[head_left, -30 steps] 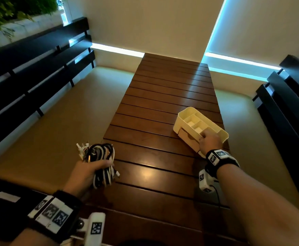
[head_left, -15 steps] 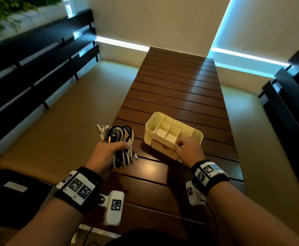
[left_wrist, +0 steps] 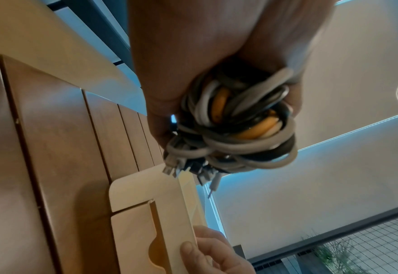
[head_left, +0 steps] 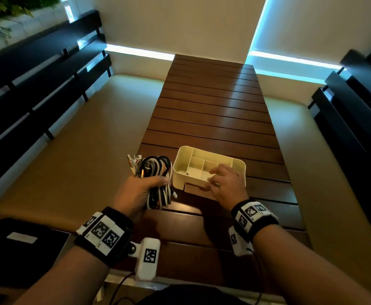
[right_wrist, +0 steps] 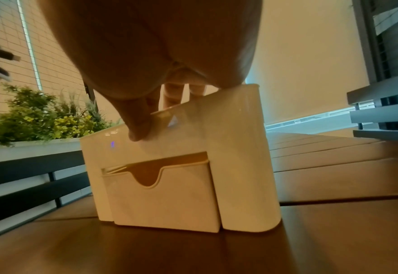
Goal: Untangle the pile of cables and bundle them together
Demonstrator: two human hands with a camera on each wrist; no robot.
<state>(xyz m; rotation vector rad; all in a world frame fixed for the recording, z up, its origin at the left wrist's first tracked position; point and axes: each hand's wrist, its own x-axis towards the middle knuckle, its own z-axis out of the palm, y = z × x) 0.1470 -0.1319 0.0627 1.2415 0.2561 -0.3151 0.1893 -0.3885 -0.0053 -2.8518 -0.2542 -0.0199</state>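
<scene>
Cream organizer (head_left: 181,176): drawn leftward across the slatted table (head_left: 213,111) — now just beside the cables
Right hand (head_left: 226,183): pinched on its near rim
Cable bundle (head_left: 158,172): clenched in left hand (head_left: 136,190), coiled — stowing seems next

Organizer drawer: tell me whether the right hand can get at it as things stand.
Probably yes. The right hand already grips the organizer's near rim, directly above the drawer, whose notched front faces the person with only bare table before it. The left hand holds the cable bundle off to the side.
</scene>
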